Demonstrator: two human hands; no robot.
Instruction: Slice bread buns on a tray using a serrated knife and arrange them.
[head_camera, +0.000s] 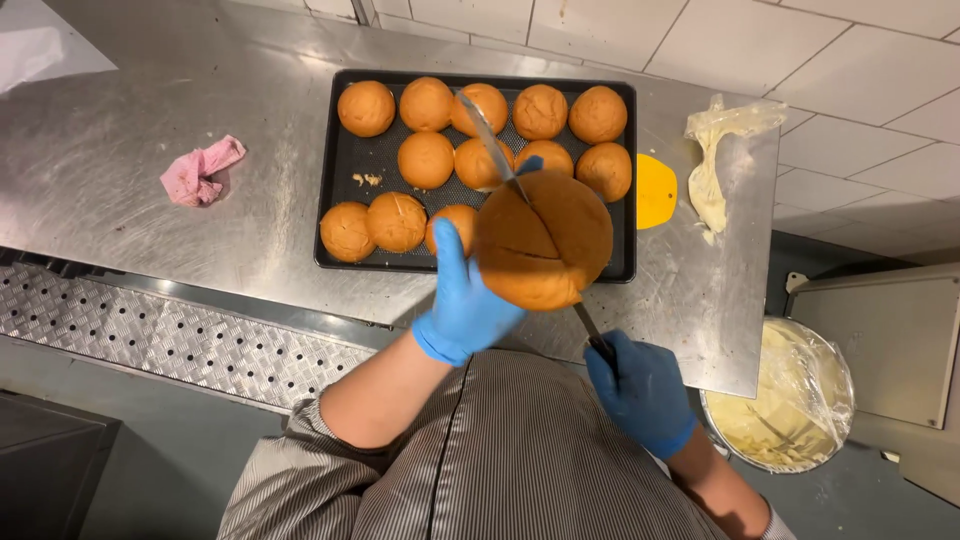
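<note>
Head camera looks straight down on a steel counter (120, 150); the left hand (465, 300), in a blue glove, cups a round golden bun (545, 240) from beneath, fingers wrapped round its side and holding it above the near edge of a black baking tray (630, 180); the right hand (640, 390), gloved likewise, is closed round the handle of a long serrated knife (492, 145), whose blade runs into the bun; a dark slit shows across the crust, so the cut looks partly made, though how deep it goes cannot be told from above. On the tray lie about a dozen smooth, domed buns (427, 160), seemingly uncut, with a few crumbs on the perforated mat. Beside the tray rest a yellow plastic scraper (655, 190) and a limp piping bag (710, 170) of pale cream; a crumpled pink cloth (200, 170) lies to the left; a film-covered bowl (790, 400) of cream sits lower right.
</note>
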